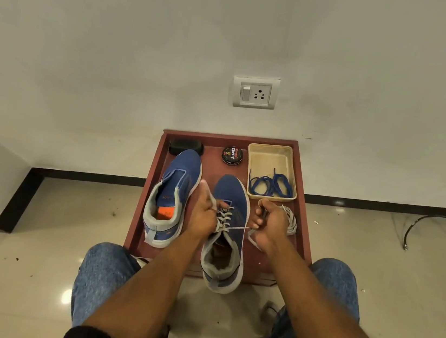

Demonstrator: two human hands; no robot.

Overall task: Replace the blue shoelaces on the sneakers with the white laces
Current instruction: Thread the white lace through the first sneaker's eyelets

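This looks like a room in a home. There is a plain white wall (119,41) with a switch and plug socket (255,92) low down, a shiny tiled floor (34,257) with a black strip along the bottom of the wall, and a low red table (304,222). On the table sit a tin of shoe polish (232,155) and a black brush (186,147).

A white wall (234,28) with a socket (255,92) meets glossy tiled floor (18,269).

polish tin (232,155), black brush (186,147), wall socket (255,92)
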